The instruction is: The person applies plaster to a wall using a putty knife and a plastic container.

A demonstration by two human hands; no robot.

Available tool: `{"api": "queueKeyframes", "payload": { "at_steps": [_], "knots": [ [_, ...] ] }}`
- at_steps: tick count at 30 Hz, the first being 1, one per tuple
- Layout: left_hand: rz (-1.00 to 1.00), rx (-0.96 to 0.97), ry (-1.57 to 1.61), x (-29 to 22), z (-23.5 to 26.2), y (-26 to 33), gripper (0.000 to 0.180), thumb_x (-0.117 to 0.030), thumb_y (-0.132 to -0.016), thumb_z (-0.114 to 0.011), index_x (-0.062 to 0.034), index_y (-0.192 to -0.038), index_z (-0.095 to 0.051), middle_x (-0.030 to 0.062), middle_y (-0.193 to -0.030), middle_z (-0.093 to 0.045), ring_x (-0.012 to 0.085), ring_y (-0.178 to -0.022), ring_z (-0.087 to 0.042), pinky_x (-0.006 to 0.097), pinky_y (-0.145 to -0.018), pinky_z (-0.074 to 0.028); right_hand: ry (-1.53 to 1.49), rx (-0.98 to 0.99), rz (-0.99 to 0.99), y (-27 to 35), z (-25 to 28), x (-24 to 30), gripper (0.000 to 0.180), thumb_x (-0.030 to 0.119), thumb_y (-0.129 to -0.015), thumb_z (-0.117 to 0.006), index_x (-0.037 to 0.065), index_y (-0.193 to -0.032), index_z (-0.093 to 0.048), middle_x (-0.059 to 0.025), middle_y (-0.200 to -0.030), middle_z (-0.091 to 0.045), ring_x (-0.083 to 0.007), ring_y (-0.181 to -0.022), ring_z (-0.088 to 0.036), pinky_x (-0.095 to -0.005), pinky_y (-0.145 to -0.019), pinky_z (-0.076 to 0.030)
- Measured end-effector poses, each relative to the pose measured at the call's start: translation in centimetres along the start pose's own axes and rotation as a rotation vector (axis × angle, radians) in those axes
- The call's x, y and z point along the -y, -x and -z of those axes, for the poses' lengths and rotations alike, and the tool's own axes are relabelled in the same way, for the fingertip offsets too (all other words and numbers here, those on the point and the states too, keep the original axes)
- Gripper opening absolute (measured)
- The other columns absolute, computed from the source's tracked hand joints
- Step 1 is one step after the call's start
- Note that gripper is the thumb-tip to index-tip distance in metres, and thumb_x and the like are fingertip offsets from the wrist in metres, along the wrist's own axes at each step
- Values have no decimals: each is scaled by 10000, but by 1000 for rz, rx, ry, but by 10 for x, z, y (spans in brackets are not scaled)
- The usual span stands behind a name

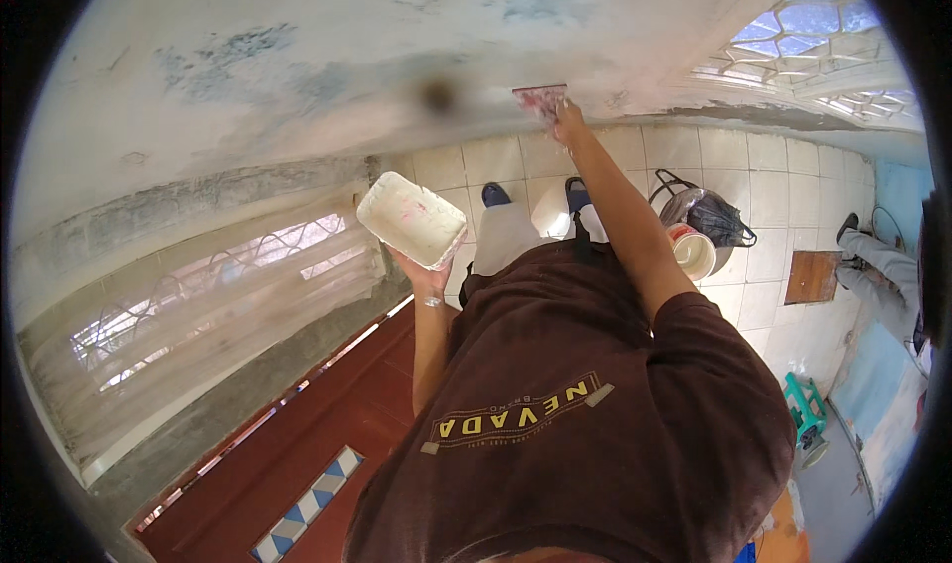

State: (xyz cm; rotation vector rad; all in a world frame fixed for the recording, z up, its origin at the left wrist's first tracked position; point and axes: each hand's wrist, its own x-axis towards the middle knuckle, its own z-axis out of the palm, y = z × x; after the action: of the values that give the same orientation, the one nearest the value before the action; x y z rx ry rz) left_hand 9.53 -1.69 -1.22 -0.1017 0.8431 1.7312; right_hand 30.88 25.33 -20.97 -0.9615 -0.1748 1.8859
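Note:
My left hand grips a white rectangular plastic tub from beneath, its fingers mostly hidden behind it. Pale paste coats the inside of the tub, with a few pinkish streaks. With my right arm stretched forward, my right hand is closed on the handle of a wide putty knife smeared with white and red. The blade's edge is at or very near the patchy white wall; whether it touches, I cannot tell.
A white bucket and a dark bag stand on the tiled floor to my right. Another person's legs are at the far right, near a green stool. A plastic-covered window and reddish-brown door lie left.

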Motion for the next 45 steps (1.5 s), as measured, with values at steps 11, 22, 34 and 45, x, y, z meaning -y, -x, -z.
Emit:
{"api": "queueKeyframes", "payload": {
  "at_steps": [11,22,34,45],
  "knots": [
    [29,2,73,-32,-7,-15,680,-642,-940,-443,-168,-1427,-465,66,-1419,-533,326,-1298,-516,586,-1081,-410,236,324,485,133,-68,84,231,150,-1007,-507,-19,-1140,-592,-127,-1124,-653,-230,-1069,-637,-338,-954,-527],
    [11,-17,-142,-119,45,-21,702,-640,-944,-449,-166,-1461,-429,70,-1456,-500,337,-1334,-478,600,-1110,-369,-335,-19,-38,-23,-2,-80,155,28,-979,-457,-47,-1011,-589,-176,-1035,-665,-230,-914,-648,-333,-728,-560],
    [-24,117,-218,-122,31,-32,598,-527,-1009,-359,-162,-1482,-355,82,-1468,-461,347,-1319,-484,654,-1072,-385,-559,202,540,161,-81,147,505,-25,-841,-547,-79,-1338,-482,-253,-1210,-610,-241,-885,-625,-386,-800,-560],
    [168,147,-50,-107,20,-61,653,-612,-964,-415,-180,-1453,-430,77,-1454,-495,340,-1342,-470,619,-1108,-357,861,-263,591,-2,30,-87,227,42,-873,-641,16,-1097,-665,-53,-922,-700,-156,-780,-647,-271,-578,-505]
  ]
}}
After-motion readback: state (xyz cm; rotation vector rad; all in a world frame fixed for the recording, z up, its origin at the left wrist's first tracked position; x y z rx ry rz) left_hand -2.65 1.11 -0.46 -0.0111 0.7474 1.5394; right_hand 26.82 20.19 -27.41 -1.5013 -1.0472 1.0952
